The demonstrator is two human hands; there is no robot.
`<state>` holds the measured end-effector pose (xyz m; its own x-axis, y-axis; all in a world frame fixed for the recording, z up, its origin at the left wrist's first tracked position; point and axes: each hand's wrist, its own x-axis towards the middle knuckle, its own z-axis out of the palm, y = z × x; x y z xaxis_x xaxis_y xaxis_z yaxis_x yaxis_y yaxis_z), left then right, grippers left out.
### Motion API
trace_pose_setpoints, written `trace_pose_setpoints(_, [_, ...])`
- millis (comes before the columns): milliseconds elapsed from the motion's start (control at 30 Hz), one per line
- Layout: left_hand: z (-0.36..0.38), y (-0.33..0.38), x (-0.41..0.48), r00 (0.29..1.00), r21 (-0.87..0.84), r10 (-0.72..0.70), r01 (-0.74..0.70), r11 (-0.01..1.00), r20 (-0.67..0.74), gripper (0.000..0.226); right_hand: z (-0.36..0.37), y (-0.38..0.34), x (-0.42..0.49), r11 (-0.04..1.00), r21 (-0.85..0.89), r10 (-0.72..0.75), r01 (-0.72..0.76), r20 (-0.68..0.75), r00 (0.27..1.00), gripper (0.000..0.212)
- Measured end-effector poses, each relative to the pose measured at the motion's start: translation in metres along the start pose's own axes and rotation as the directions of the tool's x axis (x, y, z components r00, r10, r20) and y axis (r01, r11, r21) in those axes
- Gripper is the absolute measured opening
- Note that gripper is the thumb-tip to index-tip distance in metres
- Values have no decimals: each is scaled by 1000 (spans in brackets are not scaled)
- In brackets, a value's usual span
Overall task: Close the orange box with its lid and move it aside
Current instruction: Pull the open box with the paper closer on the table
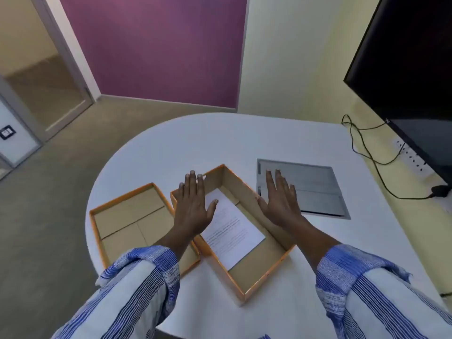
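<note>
The orange box [259,270] lies open in the middle of the white table, its cardboard inside showing. A white printed sheet [232,231] rests flat in it. The lid [127,216], orange-edged and shallower, lies upside down on the table just left of the box, touching its left wall. My left hand [193,204] hovers flat, fingers spread, over the box's left wall and far left corner. My right hand [281,201] hovers flat with fingers apart over the box's right wall. Neither hand holds anything.
A grey metal hatch [315,189] is set flush in the white table [244,143] right of the box. A black cable [381,167] runs along the right edge under a large dark screen [411,69]. The table's round edge drops to the floor at the left.
</note>
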<state>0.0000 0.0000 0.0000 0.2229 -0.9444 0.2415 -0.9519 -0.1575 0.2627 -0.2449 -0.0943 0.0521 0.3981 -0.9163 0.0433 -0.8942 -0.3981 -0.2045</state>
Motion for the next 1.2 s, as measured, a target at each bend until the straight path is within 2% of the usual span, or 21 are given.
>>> trace_pose_setpoints(133, [14,-7,-25,994,30,-99,98,995,34,89,21,10,-17,995,-30,99,-96,125,987,86])
trace_pose_setpoints(300, [34,-4,-51,934,-136,-329,347,928,141,95,40,23,-28,962,95,222,-257,279,934,86])
trace_pose_setpoints(367, [39,1,-58,895,-267,-398,441,857,200,96,45,29,-31,952,116,237,-284,310,921,83])
trace_pose_setpoints(467, [40,12,-61,825,-450,-474,566,691,309,97,50,36,-35,948,122,245,-294,314,917,68])
trace_pose_setpoints(600, [41,26,-61,659,-439,-609,751,493,442,91,55,46,-38,941,127,267,-315,296,917,58])
trace_pose_setpoints(667, [42,27,-63,633,-438,-620,772,461,462,83,56,49,-39,937,146,267,-317,286,920,56])
trace_pose_setpoints(767, [42,26,-61,633,-486,-637,764,424,440,75,58,54,-41,938,155,265,-311,262,928,49])
trace_pose_setpoints(833, [40,24,-59,657,-519,-618,741,426,432,72,57,57,-41,938,152,268,-311,249,931,44])
trace_pose_setpoints(1100, [28,15,-27,789,-516,-447,614,597,422,67,49,65,-42,923,205,280,-327,227,933,43])
trace_pose_setpoints(1200, [28,22,-16,806,-488,-379,581,651,454,64,48,70,-47,903,213,328,-373,220,919,39])
